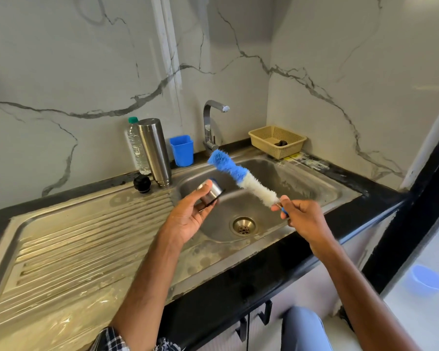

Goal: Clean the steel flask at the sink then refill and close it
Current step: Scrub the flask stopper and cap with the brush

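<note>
The steel flask (154, 152) stands upside down on the drainboard's far edge, left of the sink basin (301, 183). Its black stopper (142, 183) lies beside it on the drainboard. My left hand (190, 214) holds the flask's steel cup lid (211, 193) over the basin's left side, thumb on its top. My right hand (301, 216) pinches the handle of a bottle brush (241, 176) with blue and white bristles, which points up and left toward the tap (213, 122). Brush and lid are apart. No water runs from the tap.
A clear plastic water bottle (136, 145) with a green cap stands behind the flask. A blue plastic holder (182, 150) sits left of the tap. A beige basket (276, 141) rests at the back right corner. The drain (243, 224) lies between my hands. The ribbed drainboard (74, 239) stretches left.
</note>
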### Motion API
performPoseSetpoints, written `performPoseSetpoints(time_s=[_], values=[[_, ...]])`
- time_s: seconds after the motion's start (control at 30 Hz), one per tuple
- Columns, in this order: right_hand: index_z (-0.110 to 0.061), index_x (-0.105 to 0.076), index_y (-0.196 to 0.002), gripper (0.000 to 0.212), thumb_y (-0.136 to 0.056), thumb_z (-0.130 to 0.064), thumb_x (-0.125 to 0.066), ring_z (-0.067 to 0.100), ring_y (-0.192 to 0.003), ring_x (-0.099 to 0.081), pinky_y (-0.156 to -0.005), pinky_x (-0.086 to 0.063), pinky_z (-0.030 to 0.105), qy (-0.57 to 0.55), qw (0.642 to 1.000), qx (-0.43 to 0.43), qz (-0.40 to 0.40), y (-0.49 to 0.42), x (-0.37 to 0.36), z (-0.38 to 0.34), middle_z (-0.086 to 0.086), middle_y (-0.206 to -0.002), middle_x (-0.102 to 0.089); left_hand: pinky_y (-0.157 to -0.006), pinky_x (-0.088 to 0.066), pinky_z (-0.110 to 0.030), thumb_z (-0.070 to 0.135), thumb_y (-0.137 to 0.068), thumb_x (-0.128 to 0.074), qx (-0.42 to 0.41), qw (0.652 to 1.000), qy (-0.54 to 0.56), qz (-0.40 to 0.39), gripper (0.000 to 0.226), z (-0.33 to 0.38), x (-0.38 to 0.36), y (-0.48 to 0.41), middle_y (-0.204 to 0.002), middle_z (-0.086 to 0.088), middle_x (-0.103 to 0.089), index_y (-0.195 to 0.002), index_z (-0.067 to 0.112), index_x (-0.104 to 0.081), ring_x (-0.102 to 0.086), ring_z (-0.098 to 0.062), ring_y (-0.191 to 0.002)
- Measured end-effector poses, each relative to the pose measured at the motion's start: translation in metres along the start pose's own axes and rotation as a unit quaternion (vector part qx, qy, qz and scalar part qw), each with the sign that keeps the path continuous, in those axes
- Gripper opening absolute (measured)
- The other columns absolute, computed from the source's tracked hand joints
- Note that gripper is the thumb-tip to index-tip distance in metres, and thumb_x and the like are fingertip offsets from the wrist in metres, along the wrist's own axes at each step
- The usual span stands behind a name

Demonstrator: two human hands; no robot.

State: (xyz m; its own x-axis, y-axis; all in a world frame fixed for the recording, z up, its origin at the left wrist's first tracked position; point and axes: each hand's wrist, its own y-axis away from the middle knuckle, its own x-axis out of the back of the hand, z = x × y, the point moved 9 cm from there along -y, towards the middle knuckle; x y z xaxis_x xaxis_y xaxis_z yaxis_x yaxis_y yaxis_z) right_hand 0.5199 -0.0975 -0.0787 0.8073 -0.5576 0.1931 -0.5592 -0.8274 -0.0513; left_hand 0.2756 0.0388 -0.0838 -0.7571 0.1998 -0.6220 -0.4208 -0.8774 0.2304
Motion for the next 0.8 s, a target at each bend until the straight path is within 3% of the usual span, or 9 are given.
performPoseSetpoints(time_s=[0.07,0.17,0.27,0.33,0.43,0.57,0.67,0.8], values=[[-0.016,-0.08,-0.086,0.045,-0.098,-0.051,-0.055,0.016,-0.072,-0.05,-0.069,-0.043,0.027,-0.038,0.999,-0.026,-0.021,0.007,-0.012,-0.003,0.007,-0.084,-0.071,-0.099,-0.056,-0.034,0.01,-0.085,-0.078,-0.002,0.998,-0.053,-0.033,0.045,-0.001,-0.01,0.004,-0.126,-0.019,-0.07,-0.127,0.007,-0.064,-0.067,-0.03,-0.118],[-0.017,-0.08,-0.092,0.055,-0.088,-0.067,-0.058,0.008,-0.067,-0.046,-0.061,-0.034,0.022,-0.05,0.996,-0.057,-0.05,0.014,-0.033,-0.009,-0.009,-0.067,-0.06,-0.092,-0.058,-0.031,0.018,-0.073,-0.085,-0.041,0.977,-0.192,-0.08,0.057,0.002,-0.024,0.008,-0.12,-0.008,-0.074,-0.127,0.019,-0.069,-0.07,-0.022,-0.113],[-0.005,-0.072,-0.077,0.059,-0.079,-0.063,-0.071,0.006,-0.049,-0.042,-0.048,-0.032,0.017,-0.053,0.995,-0.048,-0.073,0.023,-0.05,-0.025,-0.011,-0.049,-0.054,-0.089,-0.06,-0.032,0.018,-0.064,-0.094,-0.119,0.934,-0.325,-0.082,0.064,0.005,-0.038,0.014,-0.11,-0.001,-0.078,-0.124,0.025,-0.071,-0.073,-0.015,-0.106],[-0.002,-0.068,-0.072,0.059,-0.074,-0.06,-0.08,0.005,-0.044,-0.036,-0.043,-0.027,0.014,-0.055,0.994,-0.029,-0.085,0.024,-0.059,-0.028,-0.011,-0.049,-0.046,-0.083,-0.061,-0.027,0.015,-0.064,-0.096,-0.162,0.912,-0.368,-0.082,0.066,0.003,-0.044,0.014,-0.105,0.001,-0.078,-0.124,0.021,-0.069,-0.074,-0.011,-0.098],[-0.013,-0.077,-0.075,0.037,-0.073,-0.049,-0.086,0.002,-0.046,-0.042,-0.043,-0.034,0.012,-0.083,0.991,-0.012,-0.103,0.026,-0.069,-0.029,-0.004,-0.058,-0.06,-0.081,-0.06,-0.026,0.009,-0.062,-0.097,-0.209,0.885,-0.41,-0.069,0.067,0.001,-0.047,0.011,-0.102,0.001,-0.078,-0.123,0.016,-0.068,-0.075,-0.01,-0.094],[-0.018,-0.075,-0.069,0.035,-0.067,-0.05,-0.09,0.013,-0.058,-0.053,-0.046,-0.039,0.018,-0.098,0.991,-0.017,-0.092,0.024,-0.071,-0.026,0.012,-0.071,-0.071,-0.086,-0.06,-0.026,0.021,-0.061,-0.099,-0.257,0.836,-0.479,-0.074,0.07,0.002,-0.053,0.014,-0.109,0.006,-0.076,-0.125,0.017,-0.068,-0.073,-0.006,-0.1],[-0.016,-0.062,-0.06,0.045,-0.068,-0.05,-0.089,0.011,-0.048,-0.032,-0.044,-0.028,0.023,-0.111,0.991,-0.026,-0.07,0.021,-0.066,-0.024,0.001,-0.054,-0.045,-0.092,-0.058,-0.027,0.018,-0.062,-0.098,-0.216,0.852,-0.462,-0.116,0.077,-0.006,-0.058,0.013,-0.117,0.002,-0.074,-0.132,0.015,-0.064,-0.072,-0.009,-0.105],[0.002,-0.072,-0.086,0.053,-0.073,-0.049,-0.085,0.01,-0.048,-0.025,-0.043,-0.024,0.022,-0.143,0.987,-0.035,-0.064,0.015,-0.056,-0.022,-0.004,-0.054,-0.036,-0.099,-0.056,-0.035,0.006,-0.081,-0.083,-0.114,0.914,-0.361,-0.146,0.062,-0.008,-0.055,0.014,-0.126,-0.007,-0.071,-0.138,0.009,-0.058,-0.07,-0.018,-0.114]])
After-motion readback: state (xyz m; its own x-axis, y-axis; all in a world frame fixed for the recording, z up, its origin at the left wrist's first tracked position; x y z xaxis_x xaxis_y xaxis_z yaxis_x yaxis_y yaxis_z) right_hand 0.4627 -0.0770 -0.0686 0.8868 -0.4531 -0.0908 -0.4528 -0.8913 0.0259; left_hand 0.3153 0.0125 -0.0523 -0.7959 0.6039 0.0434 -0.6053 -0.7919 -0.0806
